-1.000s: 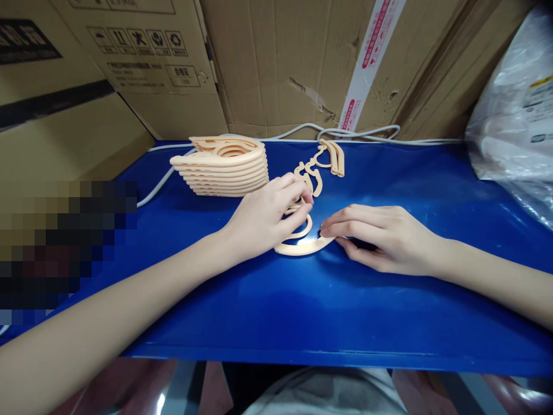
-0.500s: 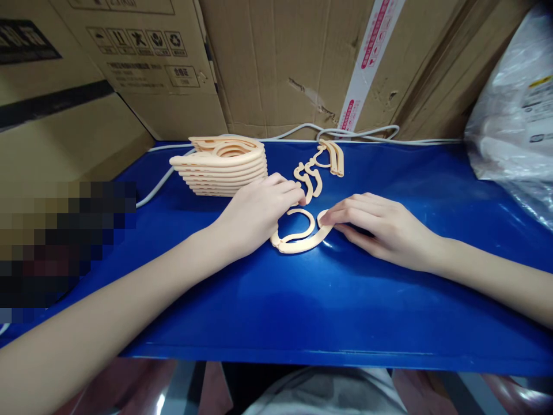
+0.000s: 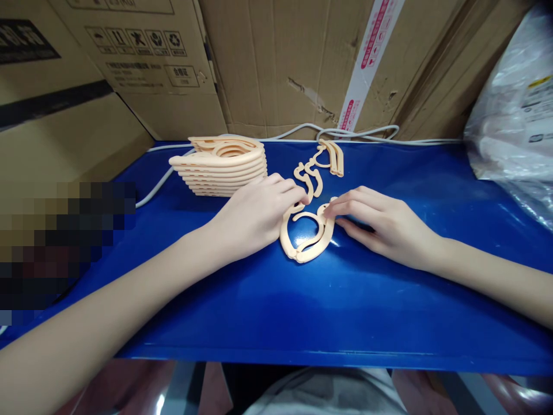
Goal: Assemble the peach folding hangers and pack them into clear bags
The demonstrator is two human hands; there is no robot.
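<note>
A beige plastic folding hanger (image 3: 318, 248) lies on the blue tabletop between my hands, its arms bent into a V with the joint toward me. Its curved hook (image 3: 309, 215) rests inside the V. My left hand (image 3: 263, 210) is closed over the far end of the left arm, the fingers hiding that end. With thumb and fingertips, my right hand (image 3: 380, 222) pinches the far end of the right arm. Beyond my left hand stands a neat stack of folded beige hangers (image 3: 224, 170). Several loose beige hanger pieces (image 3: 317, 178) lie just past my fingers.
Cardboard boxes (image 3: 276, 63) wall off the back and left of the blue table (image 3: 276, 311). A white cable (image 3: 294, 134) runs along the rear edge. Clear plastic wrapping around a white package (image 3: 514, 115) bulges in at the right. A blurred-out patch covers the far left.
The hanger's right arm has swung up and inward, so the two arms are closer together. Its joint has shifted slightly right and toward me. Both hands remain on it.
</note>
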